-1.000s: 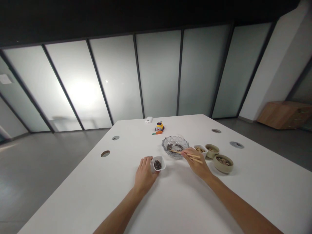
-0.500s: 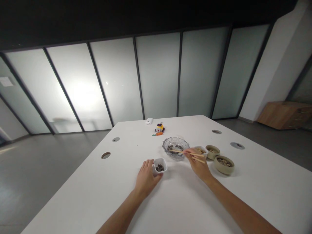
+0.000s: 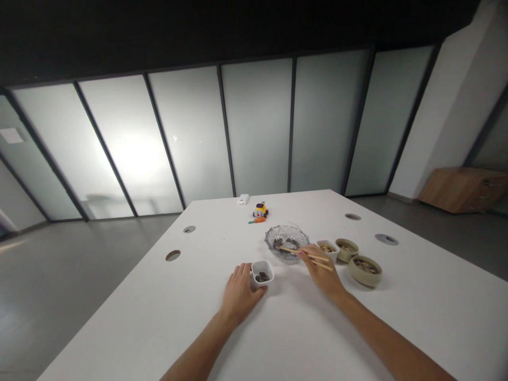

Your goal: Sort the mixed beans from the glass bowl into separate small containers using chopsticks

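Head view: left fingers (image 3: 243, 272) closed around white cup (image 3: 263, 284); right fingers (image 3: 308, 258) tight on chopsticks (image 3: 289, 250) over glass bowl (image 3: 278, 232)

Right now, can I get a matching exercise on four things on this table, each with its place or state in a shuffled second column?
1. left cup
2. chopsticks
3. glass bowl
4. toy

A. in the right hand
B. toward the far end of the table
C. under the chopstick tips
D. held by the left hand

Pairs: 1-D, 2-A, 3-C, 4-B
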A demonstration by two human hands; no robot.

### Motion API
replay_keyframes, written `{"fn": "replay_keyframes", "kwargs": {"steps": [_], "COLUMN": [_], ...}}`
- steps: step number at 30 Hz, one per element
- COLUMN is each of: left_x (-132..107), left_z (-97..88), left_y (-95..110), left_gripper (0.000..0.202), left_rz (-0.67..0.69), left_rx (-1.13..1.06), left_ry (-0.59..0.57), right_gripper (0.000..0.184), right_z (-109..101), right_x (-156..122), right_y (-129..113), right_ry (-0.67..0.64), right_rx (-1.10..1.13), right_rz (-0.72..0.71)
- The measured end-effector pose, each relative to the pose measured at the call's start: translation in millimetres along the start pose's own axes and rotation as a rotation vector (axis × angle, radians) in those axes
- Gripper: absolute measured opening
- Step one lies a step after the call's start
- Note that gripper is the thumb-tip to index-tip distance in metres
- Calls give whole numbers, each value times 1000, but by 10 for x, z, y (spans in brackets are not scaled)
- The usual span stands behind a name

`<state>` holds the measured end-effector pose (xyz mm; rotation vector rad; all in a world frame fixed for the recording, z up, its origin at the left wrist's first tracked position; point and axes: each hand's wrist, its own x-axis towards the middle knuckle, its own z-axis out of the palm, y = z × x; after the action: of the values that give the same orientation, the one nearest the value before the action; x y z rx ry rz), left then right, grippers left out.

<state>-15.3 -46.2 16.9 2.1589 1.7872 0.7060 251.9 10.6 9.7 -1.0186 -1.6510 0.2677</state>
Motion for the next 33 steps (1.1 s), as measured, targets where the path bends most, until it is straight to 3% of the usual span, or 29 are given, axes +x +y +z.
{"fn": "replay_keyframes", "kwargs": {"steps": [13,21,24,27,30,33], "left_x": [2,32,42,44,43,42], "left_z": [32,34,35,40,47,47], "left_y": [-30,-63,-68,-70,-76,-78], "left_gripper": [33,29,30,31,29,29], "left_rz": [-5,-55,-59,-41,-39,-50], "left_rx": [-4,-26,-25,-39,-34,-17], "left_ry": [2,-2,-8,-1,4,-8], "right_gripper": [40,32,33,34,38,38], "right_z": [-58,-169,-132,-64,-63,-145], "right_x": [68,240,204,152,147,168], "right_y": [-117,-127,-150,-208,-250,-243], "right_ry": [82,111,-20,-129,-38,59], "right_rx": [-15,611,675,642,502,180], "right_rz": [6,318,356,359,291,161]}}
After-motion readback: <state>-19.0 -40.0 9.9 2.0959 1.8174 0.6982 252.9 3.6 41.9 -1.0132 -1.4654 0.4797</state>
